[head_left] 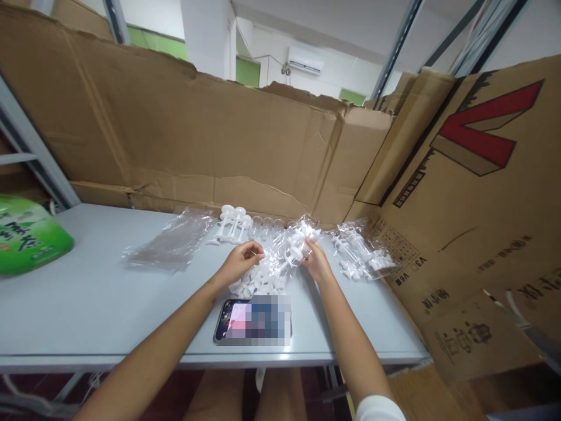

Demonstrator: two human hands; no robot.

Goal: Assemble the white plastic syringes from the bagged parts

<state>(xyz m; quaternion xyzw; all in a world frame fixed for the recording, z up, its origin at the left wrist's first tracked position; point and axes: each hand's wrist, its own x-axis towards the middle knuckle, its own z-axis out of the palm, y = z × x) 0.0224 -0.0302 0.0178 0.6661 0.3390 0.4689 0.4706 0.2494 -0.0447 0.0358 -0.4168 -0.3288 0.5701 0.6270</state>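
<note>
My right hand point(316, 262) grips a clear plastic bag point(302, 225) with white plastic parts in it, among them a plunger-like piece with a flanged end. Facing it from the left, my left hand point(242, 262) has its fingers curled into a pinch near the loose film of the bag. What sits between those fingertips is too small to make out. Below both hands lies a pile of small white plastic pieces point(263, 282). Several white plungers point(233, 221) stand on broad round ends behind my left hand, beside a row of clear cylinders point(266, 227).
Flat clear bags point(173, 240) lie to the left, and a filled clear bag point(362, 251) rests at the right. A phone point(252, 321) is near the table's front edge. Cardboard walls point(210, 134) enclose the back and right. A green package point(30, 237) stands far left.
</note>
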